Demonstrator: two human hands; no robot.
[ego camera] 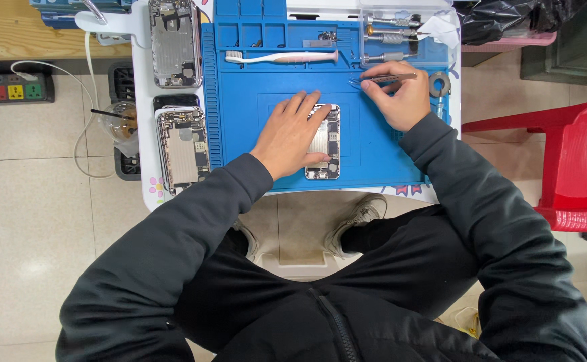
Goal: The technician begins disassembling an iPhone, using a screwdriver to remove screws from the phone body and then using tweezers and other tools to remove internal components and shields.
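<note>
Hands at work over a blue repair mat (374,154) in the upper middle of the frame. I read the left hand (288,134) as lying flat, fingers spread and uncurled, pressing on an opened phone chassis (327,144) at the mat's centre; it grips nothing. The right hand (401,97), just right of and above the chassis, pinches metal tweezers (381,80) between closed fingertips, tips pointing toward the left of the frame, apart from the chassis. Two further opened phone bodies (183,144) lie left of the mat, a toothbrush (280,57) rests along its upper trays, and screwdrivers (391,39) sit in a clear tray at upper right. I judge the step to be steadying the chassis before picking at a small part; the next move calls for lowering the tweezer tips onto the board with care.
</note>
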